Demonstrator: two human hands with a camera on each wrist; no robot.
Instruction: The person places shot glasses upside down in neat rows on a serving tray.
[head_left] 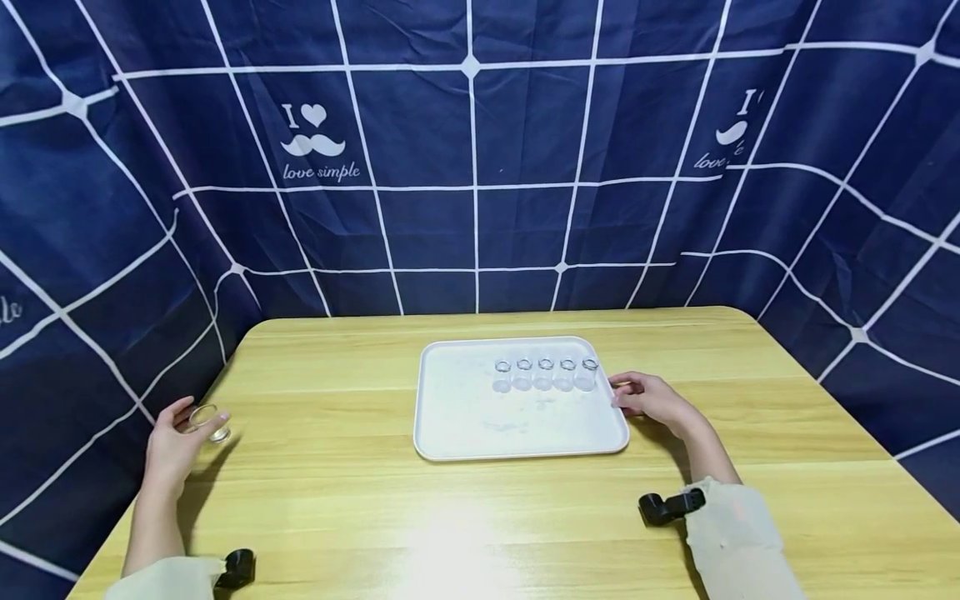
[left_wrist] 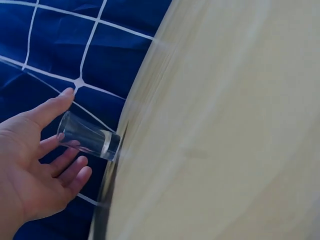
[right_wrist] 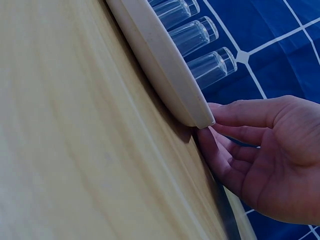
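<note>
A clear shot glass (head_left: 219, 434) with a thick base stands upright at the table's left side. My left hand (head_left: 174, 446) is around its wide rim. In the left wrist view the thumb is raised apart from the glass (left_wrist: 86, 136), and the other fingers are loosely bent behind and below it. At the middle right lies a white rectangular tray (head_left: 465, 417), with several more clear glasses (head_left: 543, 379) in a row along its far right part, their thick bases upward. My right hand (head_left: 651, 400) pinches the tray's right edge between thumb and fingers.
The light wooden table (head_left: 330, 500) has rounded far corners. A dark blue curtain (head_left: 420, 225) with white lines hangs behind it and along both sides. Black wrist cameras (head_left: 671, 506) are strapped at both sleeves.
</note>
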